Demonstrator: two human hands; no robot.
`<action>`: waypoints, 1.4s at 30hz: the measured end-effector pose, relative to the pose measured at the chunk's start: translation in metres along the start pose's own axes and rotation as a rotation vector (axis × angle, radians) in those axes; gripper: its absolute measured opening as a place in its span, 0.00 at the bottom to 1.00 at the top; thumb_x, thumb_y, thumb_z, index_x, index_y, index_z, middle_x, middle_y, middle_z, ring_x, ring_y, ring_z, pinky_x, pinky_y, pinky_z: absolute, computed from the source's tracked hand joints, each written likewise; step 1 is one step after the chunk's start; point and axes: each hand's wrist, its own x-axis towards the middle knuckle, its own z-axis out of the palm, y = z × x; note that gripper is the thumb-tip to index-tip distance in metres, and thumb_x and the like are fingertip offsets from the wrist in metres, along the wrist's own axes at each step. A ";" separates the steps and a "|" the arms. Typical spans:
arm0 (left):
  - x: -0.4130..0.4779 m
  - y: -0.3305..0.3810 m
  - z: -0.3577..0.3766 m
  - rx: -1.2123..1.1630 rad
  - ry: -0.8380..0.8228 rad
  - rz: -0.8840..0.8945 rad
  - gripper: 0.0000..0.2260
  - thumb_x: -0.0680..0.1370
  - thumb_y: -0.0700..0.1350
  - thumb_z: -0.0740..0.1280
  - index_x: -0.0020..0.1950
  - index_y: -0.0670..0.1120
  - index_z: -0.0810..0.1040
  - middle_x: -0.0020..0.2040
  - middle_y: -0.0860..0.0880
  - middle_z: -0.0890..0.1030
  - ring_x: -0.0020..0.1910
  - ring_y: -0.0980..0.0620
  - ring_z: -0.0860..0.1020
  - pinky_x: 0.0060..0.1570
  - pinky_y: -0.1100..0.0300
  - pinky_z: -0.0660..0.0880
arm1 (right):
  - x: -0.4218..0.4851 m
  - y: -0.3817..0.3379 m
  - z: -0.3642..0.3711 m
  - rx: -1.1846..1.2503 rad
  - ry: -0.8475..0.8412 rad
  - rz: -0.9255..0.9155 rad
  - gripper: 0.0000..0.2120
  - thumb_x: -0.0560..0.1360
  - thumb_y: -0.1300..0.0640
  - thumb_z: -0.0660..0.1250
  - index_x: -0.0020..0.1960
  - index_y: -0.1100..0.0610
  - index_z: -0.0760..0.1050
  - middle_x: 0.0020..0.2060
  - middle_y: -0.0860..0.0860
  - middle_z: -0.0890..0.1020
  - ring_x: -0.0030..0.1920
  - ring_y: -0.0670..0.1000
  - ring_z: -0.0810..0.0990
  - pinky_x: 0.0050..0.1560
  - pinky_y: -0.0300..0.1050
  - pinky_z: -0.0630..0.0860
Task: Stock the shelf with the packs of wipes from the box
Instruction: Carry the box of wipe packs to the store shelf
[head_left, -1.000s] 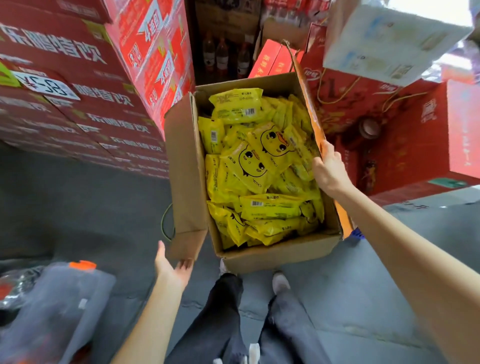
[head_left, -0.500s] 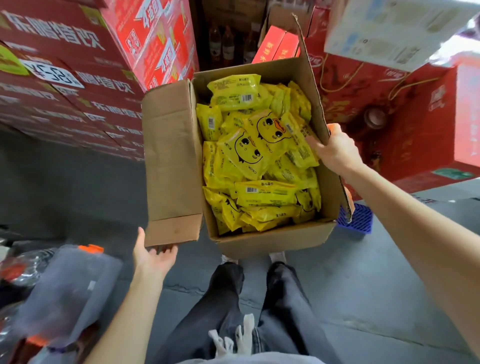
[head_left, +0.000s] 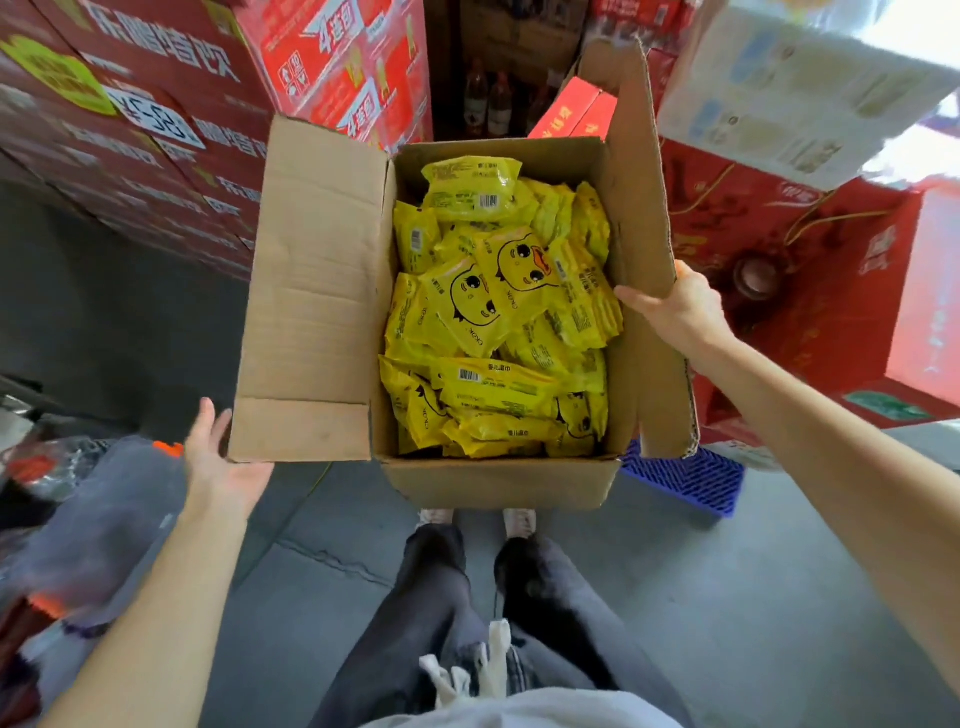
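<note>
Now the right hand (head_left: 680, 312) held a flap of the box (head_left: 498, 486) of packs (head_left: 493, 312); the left hand (head_left: 221, 467) had a wide grip

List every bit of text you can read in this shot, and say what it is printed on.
"CKOK": on the yellow wipe packs in the box.
"4连包": on the bright red cartons.
"东鹏特饮": apparently, on the dark red cartons; blurred.
Too small or blurred to read: the packs' barcodes and fine print, the white sticker, and the print on the pale carton.
</note>
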 end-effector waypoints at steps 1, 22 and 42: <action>-0.003 0.005 0.002 0.070 0.002 0.040 0.11 0.78 0.55 0.66 0.52 0.48 0.75 0.51 0.49 0.81 0.51 0.51 0.80 0.53 0.52 0.77 | 0.000 0.002 -0.003 0.018 0.000 -0.008 0.29 0.72 0.44 0.71 0.68 0.55 0.70 0.58 0.54 0.80 0.56 0.56 0.79 0.55 0.51 0.78; 0.002 0.026 0.164 1.200 -0.300 0.605 0.44 0.74 0.53 0.72 0.80 0.45 0.48 0.79 0.46 0.54 0.77 0.45 0.55 0.74 0.47 0.56 | 0.001 0.002 0.007 -0.033 0.115 -0.004 0.19 0.71 0.47 0.74 0.60 0.51 0.77 0.43 0.52 0.81 0.42 0.53 0.79 0.45 0.48 0.78; -0.010 0.018 0.162 1.226 -0.287 0.734 0.41 0.75 0.50 0.72 0.79 0.50 0.49 0.79 0.50 0.55 0.76 0.45 0.57 0.72 0.48 0.57 | -0.003 0.000 0.014 -0.010 0.170 -0.012 0.17 0.72 0.53 0.74 0.60 0.49 0.79 0.40 0.50 0.82 0.41 0.51 0.80 0.45 0.45 0.77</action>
